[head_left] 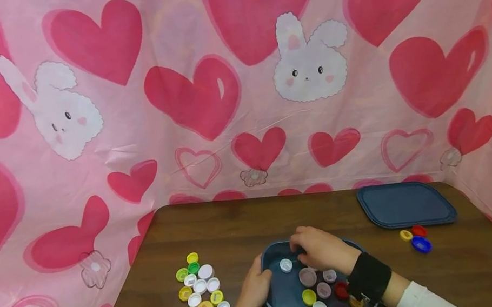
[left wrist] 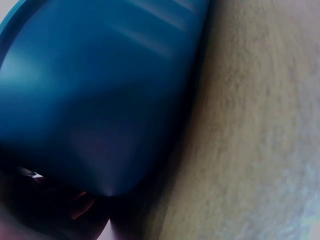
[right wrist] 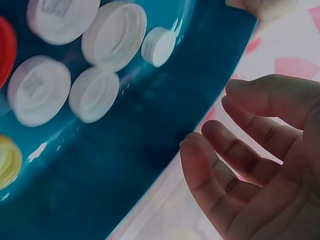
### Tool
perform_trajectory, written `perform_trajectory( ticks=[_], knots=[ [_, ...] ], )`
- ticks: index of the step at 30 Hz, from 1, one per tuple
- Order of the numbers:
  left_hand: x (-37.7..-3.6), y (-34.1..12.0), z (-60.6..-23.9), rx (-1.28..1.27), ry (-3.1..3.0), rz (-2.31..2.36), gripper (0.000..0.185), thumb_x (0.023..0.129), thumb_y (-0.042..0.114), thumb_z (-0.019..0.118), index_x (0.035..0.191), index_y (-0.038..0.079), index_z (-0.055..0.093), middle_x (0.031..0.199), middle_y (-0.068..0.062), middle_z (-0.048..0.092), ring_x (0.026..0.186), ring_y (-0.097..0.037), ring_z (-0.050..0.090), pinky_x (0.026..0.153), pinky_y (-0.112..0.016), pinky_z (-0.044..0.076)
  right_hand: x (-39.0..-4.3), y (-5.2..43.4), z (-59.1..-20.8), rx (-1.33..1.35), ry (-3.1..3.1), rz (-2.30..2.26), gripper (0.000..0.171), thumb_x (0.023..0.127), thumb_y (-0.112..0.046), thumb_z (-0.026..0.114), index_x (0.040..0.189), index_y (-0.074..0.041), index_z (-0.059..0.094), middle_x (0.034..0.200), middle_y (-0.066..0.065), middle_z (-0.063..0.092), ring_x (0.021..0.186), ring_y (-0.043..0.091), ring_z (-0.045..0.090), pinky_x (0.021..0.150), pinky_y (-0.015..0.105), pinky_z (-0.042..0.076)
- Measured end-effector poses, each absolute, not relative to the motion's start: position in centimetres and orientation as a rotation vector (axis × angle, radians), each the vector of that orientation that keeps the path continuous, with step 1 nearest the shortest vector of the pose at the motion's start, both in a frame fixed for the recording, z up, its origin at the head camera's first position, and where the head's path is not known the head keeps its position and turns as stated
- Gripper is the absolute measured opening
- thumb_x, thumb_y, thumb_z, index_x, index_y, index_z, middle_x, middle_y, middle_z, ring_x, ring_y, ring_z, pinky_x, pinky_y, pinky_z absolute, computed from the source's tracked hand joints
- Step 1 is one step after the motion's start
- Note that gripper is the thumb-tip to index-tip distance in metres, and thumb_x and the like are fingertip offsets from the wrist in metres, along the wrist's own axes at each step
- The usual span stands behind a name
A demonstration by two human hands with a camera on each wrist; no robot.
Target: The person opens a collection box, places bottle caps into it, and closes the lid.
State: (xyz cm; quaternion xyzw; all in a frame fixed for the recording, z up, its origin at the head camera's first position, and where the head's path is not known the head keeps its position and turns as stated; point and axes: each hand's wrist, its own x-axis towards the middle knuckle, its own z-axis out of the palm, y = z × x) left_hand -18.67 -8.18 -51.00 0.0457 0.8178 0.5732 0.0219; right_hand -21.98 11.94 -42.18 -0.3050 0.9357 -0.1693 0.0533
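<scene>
A blue container (head_left: 283,296) sits near the front edge of the brown table (head_left: 248,224). It holds several bottle caps (head_left: 308,277) in white, yellow and red. My left hand (head_left: 253,291) grips the container's left rim; the left wrist view shows only its blue outer wall (left wrist: 100,100) and a bit of finger (left wrist: 82,205). My right hand (head_left: 318,250) hovers over the container's far side. In the right wrist view its fingers (right wrist: 235,130) are relaxed and hold nothing, beside the container (right wrist: 150,150) with white caps (right wrist: 114,35) in it.
A cluster of several white, yellow and green caps (head_left: 199,289) lies on the table left of the container. A blue lid (head_left: 405,204) lies at the back right, with three caps (head_left: 416,240) in front of it. A pink heart-patterned cloth (head_left: 235,95) walls the table.
</scene>
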Motion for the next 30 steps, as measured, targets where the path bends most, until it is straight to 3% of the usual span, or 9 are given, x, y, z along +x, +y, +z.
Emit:
perform_trajectory(
  ticks=[9,13,22,30],
  knots=[
    [-18.7,-8.2,-51.1,0.134,2.533,1.761,0.052,0.096,0.007,0.047,0.145,-0.008,0.044,0.144,-0.030,0.050,0.135,-0.050,0.045,0.109,-0.069,0.032,-21.8,16.5,-41.3,-0.721,3.007,-0.621,0.012,0.089,-0.012,0.075,0.099,-0.012,0.071,0.096,0.000,0.061,0.085,0.015,0.056,0.082,0.041,0.056],
    [-18.6,-8.3,-51.1,0.135,2.558,1.755,0.051,0.095,0.007,0.047,0.144,-0.007,0.046,0.143,-0.029,0.052,0.134,-0.048,0.046,0.109,-0.068,0.033,-21.9,20.5,-41.5,-0.637,3.112,-0.693,0.013,0.087,-0.008,0.074,0.099,-0.008,0.071,0.095,0.003,0.063,0.085,0.019,0.058,0.081,0.044,0.055],
    [-18.7,-8.3,-50.9,0.136,2.534,1.787,0.051,0.095,0.006,0.048,0.143,-0.009,0.045,0.142,-0.030,0.053,0.133,-0.049,0.047,0.109,-0.068,0.033,-22.3,31.1,-44.8,-0.274,3.183,-0.458,0.021,0.085,-0.008,0.068,0.103,0.004,0.067,0.097,0.019,0.061,0.094,0.041,0.059,0.080,0.057,0.049],
    [-18.7,-8.1,-51.1,0.138,2.550,1.758,0.050,0.095,0.007,0.048,0.143,-0.008,0.046,0.142,-0.030,0.053,0.132,-0.049,0.047,0.108,-0.068,0.033,-22.1,35.2,-47.2,-0.159,3.132,-0.492,0.024,0.084,-0.013,0.071,0.099,0.005,0.065,0.091,0.017,0.057,0.087,0.038,0.056,0.076,0.056,0.048]
  ],
)
